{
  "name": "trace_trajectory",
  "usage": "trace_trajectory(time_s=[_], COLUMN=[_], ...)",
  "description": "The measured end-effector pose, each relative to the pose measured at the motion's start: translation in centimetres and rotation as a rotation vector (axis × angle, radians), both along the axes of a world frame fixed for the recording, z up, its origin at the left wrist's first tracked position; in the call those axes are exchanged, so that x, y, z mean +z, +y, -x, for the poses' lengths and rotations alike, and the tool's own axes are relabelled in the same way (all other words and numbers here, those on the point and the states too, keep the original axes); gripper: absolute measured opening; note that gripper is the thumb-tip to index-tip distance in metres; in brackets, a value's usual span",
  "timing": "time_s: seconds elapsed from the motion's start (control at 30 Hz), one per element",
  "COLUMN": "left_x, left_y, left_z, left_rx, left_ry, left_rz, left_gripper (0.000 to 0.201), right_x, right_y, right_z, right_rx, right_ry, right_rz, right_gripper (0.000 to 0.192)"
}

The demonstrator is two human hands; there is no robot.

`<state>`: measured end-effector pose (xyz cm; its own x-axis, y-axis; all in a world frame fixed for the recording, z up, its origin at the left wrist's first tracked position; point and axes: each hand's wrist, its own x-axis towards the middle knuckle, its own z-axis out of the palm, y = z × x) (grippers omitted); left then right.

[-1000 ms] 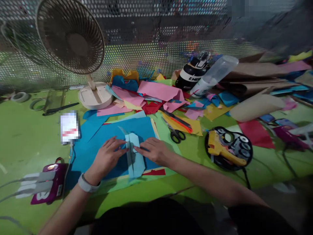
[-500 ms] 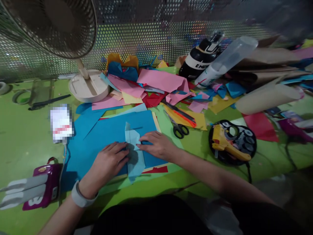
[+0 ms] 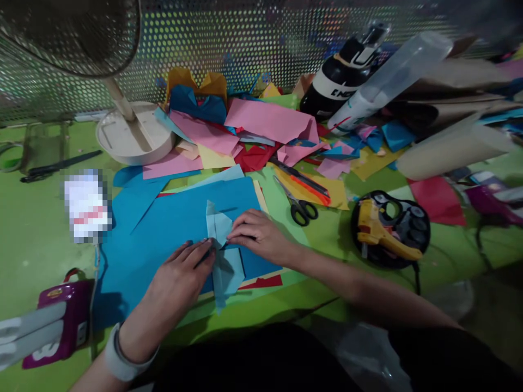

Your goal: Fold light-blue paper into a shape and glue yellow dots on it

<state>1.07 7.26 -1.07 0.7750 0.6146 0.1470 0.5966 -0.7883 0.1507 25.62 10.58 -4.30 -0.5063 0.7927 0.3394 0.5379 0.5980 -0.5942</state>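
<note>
A folded piece of light blue paper (image 3: 231, 272) lies upon a stack of darker blue sheets (image 3: 163, 223). My left hand (image 3: 180, 275) rests palm down at the paper's left edge, its fingers stretched out and touching it. From the right, my right hand (image 3: 261, 234) reaches in with thumb and fingertips pinched together at the middle of the same paper. A small dark spot shows by those fingertips, too small to make out. Black-handled scissors (image 3: 302, 211) lie just beyond my right hand, beside an orange utility knife (image 3: 306, 182).
At the back stand a fan (image 3: 137, 133), a black bottle (image 3: 333, 84) and heaped paper scraps (image 3: 269, 120). On the right is a black tray (image 3: 423, 218) bearing a yellow glue gun (image 3: 379, 234). A phone (image 3: 86, 204) and a purple device (image 3: 61, 321) lie left.
The fingertips of my right hand have closed into a pinch and shifted slightly left on the light blue paper. My left hand stays at its edge. The whole view has shifted a little.
</note>
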Motion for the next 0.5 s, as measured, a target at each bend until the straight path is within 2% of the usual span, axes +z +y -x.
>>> trace_trajectory(time_s=[0.27, 0.5], left_x=[-0.1, 0.1], left_y=[0.3, 0.2], left_z=[-0.4, -0.5], left_rx=[0.017, 0.019], left_ry=[-0.018, -0.028], left_rz=[-0.018, -0.017], left_gripper=[0.025, 0.025], right_x=[1.2, 1.1], right_y=[-0.3, -1.0], right_z=[1.0, 1.9], right_rx=[-0.131, -0.228], right_ry=[-0.101, -0.075], right_rz=[0.178, 0.170], right_gripper=[0.013, 0.016])
